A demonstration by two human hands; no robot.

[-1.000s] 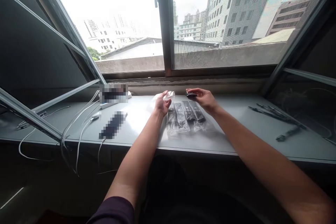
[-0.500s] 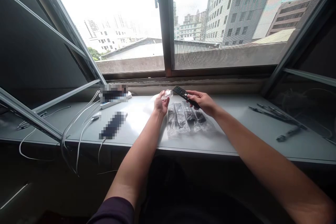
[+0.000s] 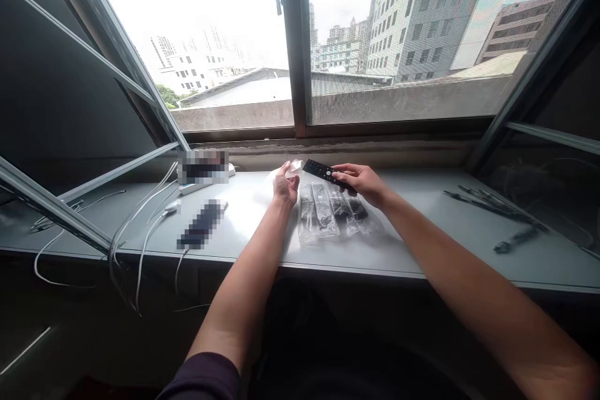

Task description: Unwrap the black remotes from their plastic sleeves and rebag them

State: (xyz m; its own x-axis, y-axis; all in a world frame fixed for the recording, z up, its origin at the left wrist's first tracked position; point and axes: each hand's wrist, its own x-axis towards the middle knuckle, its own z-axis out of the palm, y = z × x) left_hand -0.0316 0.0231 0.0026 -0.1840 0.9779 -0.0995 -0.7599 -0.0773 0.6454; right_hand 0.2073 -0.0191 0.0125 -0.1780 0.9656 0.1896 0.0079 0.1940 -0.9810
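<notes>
A black remote control (image 3: 323, 171) is gripped near its right end by my right hand (image 3: 359, 180), its buttons facing up. Clear plastic bag film (image 3: 295, 167) is pinched in my left hand (image 3: 286, 185). The remote's far left end comes right up to the film; whether the tip is inside it I cannot tell. Beneath the remote, several dark remotes in clear plastic sleeves (image 3: 323, 209) lie side by side on the white tabletop (image 3: 255, 225).
A white power strip (image 3: 206, 184) with blurred-out items stands at the back left. Near it lie a phone-like pixelated object (image 3: 201, 224) and white cables (image 3: 145, 225). Dark cables (image 3: 492, 203) lie on the right. The window ledge (image 3: 375, 145) bounds the back.
The remote has shifted slightly left and turned to a flatter angle, toward the film. My left hand has moved a little to the left with the plastic.
</notes>
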